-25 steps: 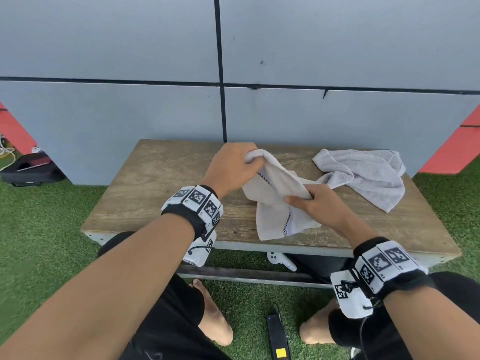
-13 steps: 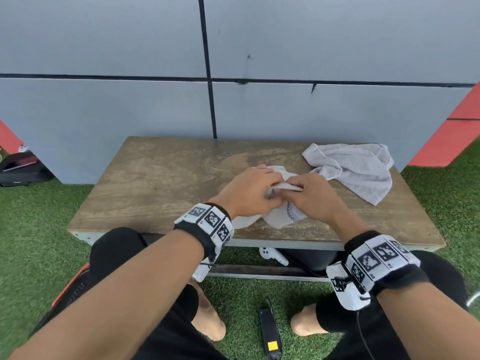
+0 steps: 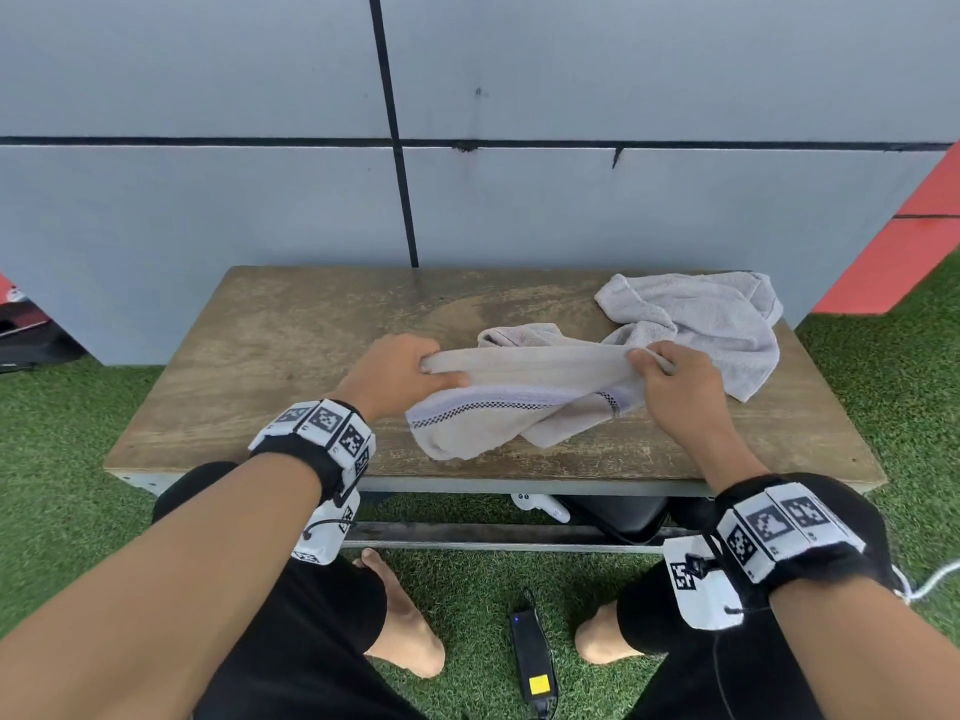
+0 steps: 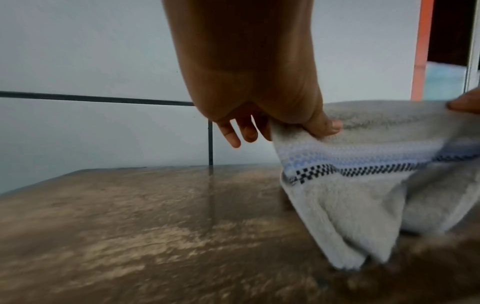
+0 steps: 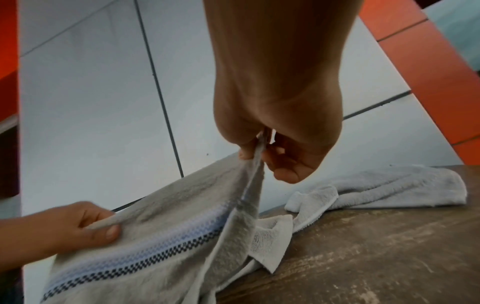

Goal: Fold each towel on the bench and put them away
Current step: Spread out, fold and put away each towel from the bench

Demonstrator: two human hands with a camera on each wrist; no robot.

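From my head feed the left hand (image 3: pixel 397 374) and right hand (image 3: pixel 675 389) each pinch an end of the striped towel (image 3: pixel 519 402), stretched between them over the front middle of the bench (image 3: pixel 249 366), with the grey towel (image 3: pixel 711 324) crumpled at the bench's back right corner. Left wrist cam: thumb and forefinger clamp the towel's top edge, other fingers (image 4: pixel 231 133) hang loose. Right wrist cam: thumb and fingers nip the other corner, lower folds resting on the bench.
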